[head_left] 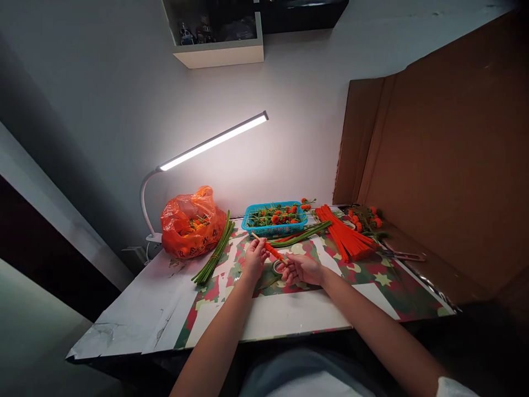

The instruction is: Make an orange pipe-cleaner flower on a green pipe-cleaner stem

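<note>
Both hands are over the near middle of the table, holding a thin pale stick wound with orange fuzzy material point(273, 252). My left hand point(256, 255) is closed around the stick near its bare upper end. My right hand point(301, 269) pinches the lower end of the orange part, its other fingers curled. Just under the hands lies a roll of tape point(278, 267), partly hidden by the fingers. Behind them rests a loose bunch of green stems point(303, 235). A fan of orange fuzzy strips point(345, 234) is spread to the right.
A blue basket point(273, 227) holds orange flowers with green stems. Left of it stand an orange plastic bag point(190, 223) and a tied green bundle point(215, 253). More orange flowers point(366, 219) and scissors point(407, 256) lie right. A lit lamp point(215, 141) reaches overhead; cardboard point(438, 154) walls the right.
</note>
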`<state>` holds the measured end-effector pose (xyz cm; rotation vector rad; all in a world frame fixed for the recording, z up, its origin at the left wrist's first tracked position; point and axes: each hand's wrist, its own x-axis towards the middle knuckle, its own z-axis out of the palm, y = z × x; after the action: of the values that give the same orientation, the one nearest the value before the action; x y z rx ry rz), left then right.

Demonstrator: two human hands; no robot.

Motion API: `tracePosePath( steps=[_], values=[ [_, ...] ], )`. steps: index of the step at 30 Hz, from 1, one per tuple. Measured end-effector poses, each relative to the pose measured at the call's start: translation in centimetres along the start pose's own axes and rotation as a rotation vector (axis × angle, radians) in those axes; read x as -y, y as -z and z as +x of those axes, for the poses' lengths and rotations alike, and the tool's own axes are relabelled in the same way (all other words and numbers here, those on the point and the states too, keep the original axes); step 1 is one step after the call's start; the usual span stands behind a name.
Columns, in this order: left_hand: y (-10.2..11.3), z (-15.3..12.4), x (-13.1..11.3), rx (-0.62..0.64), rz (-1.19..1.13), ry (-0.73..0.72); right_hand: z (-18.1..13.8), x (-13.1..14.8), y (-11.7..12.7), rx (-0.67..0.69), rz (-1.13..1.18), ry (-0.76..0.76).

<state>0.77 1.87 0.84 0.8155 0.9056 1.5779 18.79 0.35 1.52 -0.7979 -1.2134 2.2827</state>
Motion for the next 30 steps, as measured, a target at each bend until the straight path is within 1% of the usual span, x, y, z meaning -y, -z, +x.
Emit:
tracePosePath(
  steps=[2,5,7,9,11,13,19,21,23,26,28,30],
  values=[
    [-0.2,-0.1,0.1,0.014,0.004,-0.021,0.1,-0.2,0.0,-0.011,-0.003,0.049],
    [-0.5,-0.3,0.2,0.030,0.047,-0.082,0.3,-0.4,0.0,-0.084,-0.018,0.126],
    [-0.6,-0.5,0.3,0.052,0.098,-0.123,0.5,-0.5,0.1,-0.118,-0.054,0.148],
    [-0.7,-0.7,0.5,0.099,0.152,-0.145,0.7,-0.7,0.2,-0.111,-0.093,0.154],
    [-0.9,-0.9,0.6,0.141,0.189,-0.142,0.9,-0.9,0.3,-0.095,-0.120,0.166],
    [-0.9,-0.9,0.8,0.154,0.207,-0.124,1.2,-1.2,0.5,-0.101,-0.144,0.191],
    [-0.9,-0.9,0.8,0.178,0.202,-0.102,2.2,-1.6,0.3,-0.192,-0.197,0.329],
    [-0.9,-0.9,0.5,0.166,0.166,-0.100,2.3,-1.5,0.2,-0.219,-0.206,0.387],
    [-0.8,-0.8,0.1,0.111,0.090,-0.085,2.2,-1.2,0.1,-0.265,-0.201,0.419],
    [-0.5,-0.6,-0.6,0.040,-0.021,-0.076,1.8,-0.7,0.3,-0.336,-0.157,0.377],
    [-0.3,-0.5,-0.9,0.039,-0.055,-0.089,1.5,-0.5,0.5,-0.342,-0.140,0.344],
    [-0.2,-0.4,-0.9,0.059,-0.082,-0.099,1.6,-0.6,0.7,-0.339,-0.149,0.346]
  ],
)
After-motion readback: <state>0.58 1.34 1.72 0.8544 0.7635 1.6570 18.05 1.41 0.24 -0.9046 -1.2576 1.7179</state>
